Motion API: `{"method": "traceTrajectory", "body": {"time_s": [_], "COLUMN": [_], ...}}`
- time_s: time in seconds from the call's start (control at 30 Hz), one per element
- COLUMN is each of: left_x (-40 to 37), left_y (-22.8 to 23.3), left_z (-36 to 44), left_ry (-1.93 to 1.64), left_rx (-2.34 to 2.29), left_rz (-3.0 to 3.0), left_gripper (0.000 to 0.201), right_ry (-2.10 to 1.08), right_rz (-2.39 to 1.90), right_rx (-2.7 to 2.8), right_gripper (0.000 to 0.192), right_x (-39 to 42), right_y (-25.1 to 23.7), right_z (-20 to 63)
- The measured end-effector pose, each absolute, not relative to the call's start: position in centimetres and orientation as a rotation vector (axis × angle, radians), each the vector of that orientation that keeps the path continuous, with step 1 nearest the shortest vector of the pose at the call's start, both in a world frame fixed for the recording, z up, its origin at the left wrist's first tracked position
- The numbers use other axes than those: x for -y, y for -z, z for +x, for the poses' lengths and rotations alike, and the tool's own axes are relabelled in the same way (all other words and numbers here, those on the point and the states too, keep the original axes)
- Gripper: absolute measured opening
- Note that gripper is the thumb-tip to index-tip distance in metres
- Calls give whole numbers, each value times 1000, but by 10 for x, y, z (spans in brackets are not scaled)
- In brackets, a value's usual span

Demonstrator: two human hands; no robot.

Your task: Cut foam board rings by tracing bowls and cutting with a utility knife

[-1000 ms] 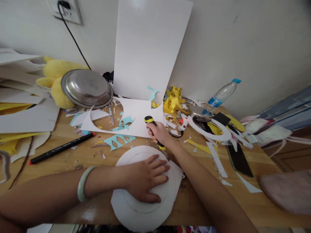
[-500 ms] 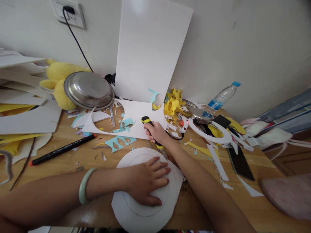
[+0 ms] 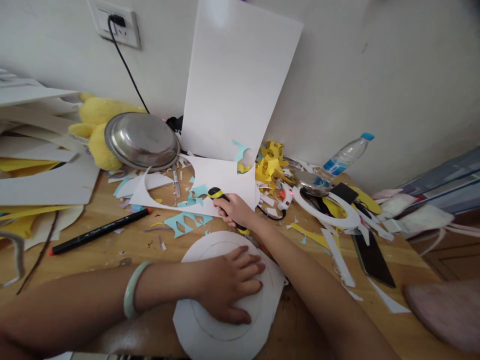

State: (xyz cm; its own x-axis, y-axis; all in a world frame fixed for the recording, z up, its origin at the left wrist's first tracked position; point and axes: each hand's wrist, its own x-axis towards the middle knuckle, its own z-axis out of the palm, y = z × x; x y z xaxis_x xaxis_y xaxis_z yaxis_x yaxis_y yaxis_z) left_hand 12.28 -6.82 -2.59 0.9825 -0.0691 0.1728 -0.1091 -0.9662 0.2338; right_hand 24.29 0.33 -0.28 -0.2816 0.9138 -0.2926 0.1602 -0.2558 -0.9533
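Observation:
My left hand (image 3: 234, 285), with a pale green bangle (image 3: 132, 290) on its wrist, lies flat with fingers spread on a roughly round white board (image 3: 193, 325). A pencil-like circle is drawn on the board, and its right side has angular corners. Closed around the black and yellow handle of a utility knife (image 3: 216, 193) is my right hand (image 3: 236, 210), just beyond the board's far edge. The knife's lower end points down at that edge; its tip is hard to make out. Behind the knife lies a white sheet (image 3: 221, 175) with round cut-outs.
A black marker (image 3: 99, 232) lies left, near stacked boards (image 3: 48, 182). Behind are a steel bowl (image 3: 144, 140), a yellow plush toy (image 3: 103, 150) and a leaning white panel (image 3: 240, 75). To the right are a bottle (image 3: 345, 155), a white ring (image 3: 350, 220), a phone (image 3: 375, 260) and scraps.
My right hand and the knife have shifted slightly left, the handle tilting further left. My left hand stays flat on the board. The whole view has shifted a little.

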Motion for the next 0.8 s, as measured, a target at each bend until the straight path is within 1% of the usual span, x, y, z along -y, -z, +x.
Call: {"method": "traceTrajectory", "body": {"time_s": [0.13, 0.43, 0.6, 0.8], "left_x": [68, 68, 68, 68], "left_y": [26, 27, 24, 24], "left_z": [123, 123, 124, 124], "left_ry": [-240, -225, -188, -236], "left_rx": [130, 133, 126, 126], "left_rz": [2885, 2886, 2898, 2895], "left_gripper": [54, 54, 52, 52], "right_ry": [-1613, -1559, -1529, -1490], "right_rz": [-1358, -1386, -1380, -1391], "right_rx": [1421, 1495, 1520, 1573], "right_gripper": [16, 21, 20, 20], "right_x": [-3, -7, -5, -9], "right_y": [3, 10, 5, 4], "right_z": [241, 240, 240, 234]}}
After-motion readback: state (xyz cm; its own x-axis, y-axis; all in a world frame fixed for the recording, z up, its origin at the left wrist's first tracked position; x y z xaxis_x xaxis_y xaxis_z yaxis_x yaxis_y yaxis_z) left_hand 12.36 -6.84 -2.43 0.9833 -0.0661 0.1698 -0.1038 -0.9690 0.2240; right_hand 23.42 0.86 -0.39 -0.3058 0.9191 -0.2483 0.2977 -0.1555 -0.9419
